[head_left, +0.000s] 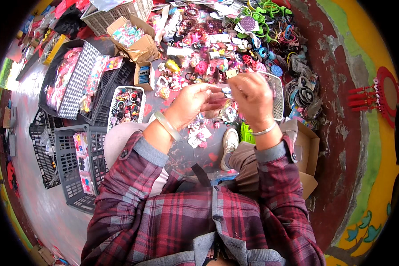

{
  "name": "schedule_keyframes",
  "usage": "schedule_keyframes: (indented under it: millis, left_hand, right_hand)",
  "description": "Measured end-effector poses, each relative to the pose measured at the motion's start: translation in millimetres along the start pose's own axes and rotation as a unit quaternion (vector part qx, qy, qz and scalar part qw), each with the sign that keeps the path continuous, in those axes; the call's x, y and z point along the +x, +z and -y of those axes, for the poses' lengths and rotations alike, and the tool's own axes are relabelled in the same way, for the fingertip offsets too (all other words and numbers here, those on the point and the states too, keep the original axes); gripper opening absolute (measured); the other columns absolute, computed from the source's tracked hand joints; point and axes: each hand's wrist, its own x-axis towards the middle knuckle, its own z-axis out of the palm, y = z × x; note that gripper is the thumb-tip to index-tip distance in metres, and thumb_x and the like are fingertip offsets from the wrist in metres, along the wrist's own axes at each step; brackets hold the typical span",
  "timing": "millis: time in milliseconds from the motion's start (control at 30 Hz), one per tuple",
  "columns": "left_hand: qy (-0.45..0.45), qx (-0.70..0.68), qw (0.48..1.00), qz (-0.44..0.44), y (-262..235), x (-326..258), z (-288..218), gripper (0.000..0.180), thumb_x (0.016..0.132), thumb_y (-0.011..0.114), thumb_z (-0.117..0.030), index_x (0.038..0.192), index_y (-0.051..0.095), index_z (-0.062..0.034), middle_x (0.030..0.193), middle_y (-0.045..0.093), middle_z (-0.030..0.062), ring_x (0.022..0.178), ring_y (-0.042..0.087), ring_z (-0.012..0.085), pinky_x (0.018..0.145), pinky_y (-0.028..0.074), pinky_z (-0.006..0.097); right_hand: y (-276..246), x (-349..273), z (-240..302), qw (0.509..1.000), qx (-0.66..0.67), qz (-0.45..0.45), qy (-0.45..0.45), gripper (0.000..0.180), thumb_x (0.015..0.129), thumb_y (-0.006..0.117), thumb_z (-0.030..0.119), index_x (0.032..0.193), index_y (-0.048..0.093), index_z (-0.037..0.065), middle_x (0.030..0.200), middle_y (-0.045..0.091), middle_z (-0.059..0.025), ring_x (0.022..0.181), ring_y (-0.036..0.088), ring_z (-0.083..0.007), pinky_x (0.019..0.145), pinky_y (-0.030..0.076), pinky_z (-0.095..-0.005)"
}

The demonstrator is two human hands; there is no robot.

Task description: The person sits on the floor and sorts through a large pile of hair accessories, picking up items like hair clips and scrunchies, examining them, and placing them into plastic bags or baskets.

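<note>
My left hand [191, 103] and my right hand [252, 98] are raised together in front of me, fingers pinched on a small clear packet [226, 92] with something pale inside, held between them. A pale green bangle [167, 125] is on my left wrist, a thin silver bangle [264, 130] on my right. Both sleeves are plaid. Below the hands lie small carded hair accessories [198, 135] on the ground. A heap of colourful hair clips and ties [208, 57] spreads out beyond the hands.
A white basket of small items [127, 105] stands to the left, with grey and black crates [77, 170], a cardboard box [134, 37] and a small box of blue items [144, 75] around it. An open cardboard box [307, 153] sits at my right knee. Black hairbands [302, 91] lie right; my shoe [229, 146] is below.
</note>
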Motion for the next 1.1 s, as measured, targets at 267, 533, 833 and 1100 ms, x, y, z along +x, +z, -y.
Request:
schedule_keyframes:
  millis: [267, 533, 833, 1100]
  left_hand:
    - [-0.017, 0.063, 0.998, 0.011, 9.3, 0.3, -3.6, 0.022, 0.092, 0.035, -0.006, 0.105, 0.051, 0.0007, 0.1, 0.057, 0.007, 0.09, 0.058, 0.0145, 0.081, 0.05, 0.03]
    - [0.029, 0.088, 0.995, 0.045, -0.3, 5.4, 9.7, 0.02, 0.092, 0.039, -0.005, 0.106, 0.051, 0.0009, 0.091, 0.058, 0.0044, 0.084, 0.058, 0.0124, 0.076, 0.051, 0.027]
    - [0.008, 0.022, 1.0, -0.012, -1.6, 1.4, 3.1, 0.027, 0.093, 0.037, -0.008, 0.113, 0.047, 0.0064, 0.11, 0.055, 0.0189, 0.102, 0.057, 0.0264, 0.09, 0.046, 0.035]
    - [0.015, -0.122, 0.988, -0.089, -3.6, -10.0, -33.3, 0.027, 0.087, 0.045, -0.004, 0.11, 0.047, 0.0106, 0.109, 0.055, 0.0217, 0.102, 0.056, 0.0276, 0.088, 0.048, 0.036]
  right_hand:
    - [18.9, -11.4, 21.8, 0.985, -0.149, 0.061, -0.069, 0.013, 0.066, 0.057, 0.014, 0.077, 0.055, 0.009, 0.077, 0.054, -0.0034, 0.072, 0.053, -0.0205, 0.067, 0.041, -0.0332]
    - [21.9, -11.6, 24.2, 0.978, -0.182, 0.083, -0.056, 0.009, 0.067, 0.055, 0.014, 0.069, 0.047, 0.01, 0.071, 0.048, -0.0041, 0.07, 0.05, -0.0217, 0.064, 0.04, -0.0354]
    - [5.2, -6.3, -16.8, 0.977, 0.031, -0.095, 0.189, 0.007, 0.069, 0.064, 0.005, 0.074, 0.059, 0.006, 0.066, 0.058, -0.0041, 0.059, 0.055, -0.0137, 0.053, 0.043, -0.0274]
    - [-60.1, -13.3, -81.2, 0.84, 0.323, -0.213, 0.381, 0.006, 0.08, 0.059, 0.005, 0.08, 0.062, 0.0, 0.068, 0.059, -0.0016, 0.06, 0.051, -0.007, 0.057, 0.04, -0.0194]
